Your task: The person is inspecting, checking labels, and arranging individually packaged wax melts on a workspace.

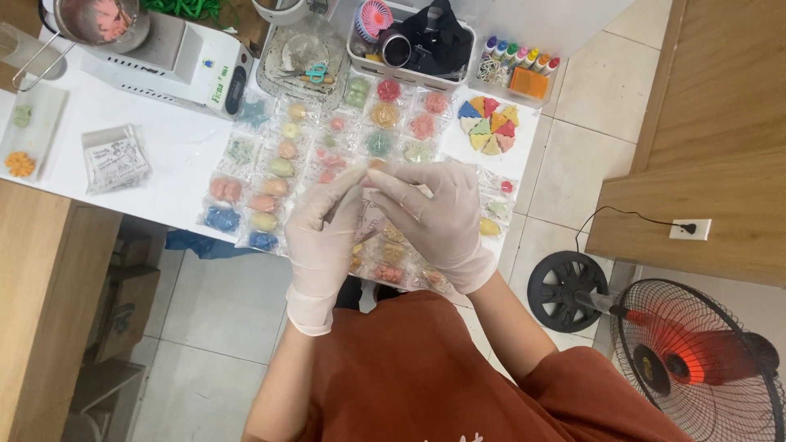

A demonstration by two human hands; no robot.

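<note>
Both gloved hands, left and right, pinch one clear packet above the table's laid-out packet rows, lifted for handling.

Single view, head-worn camera, looking almost straight down over the wearer's chest onto a white desk. Desk's far edge lies at the frame top, tiled floor below and right. Range close: both gloved hands fill centre frame. A standing fan, probably floor level, occupies the lower-right corner.
</note>
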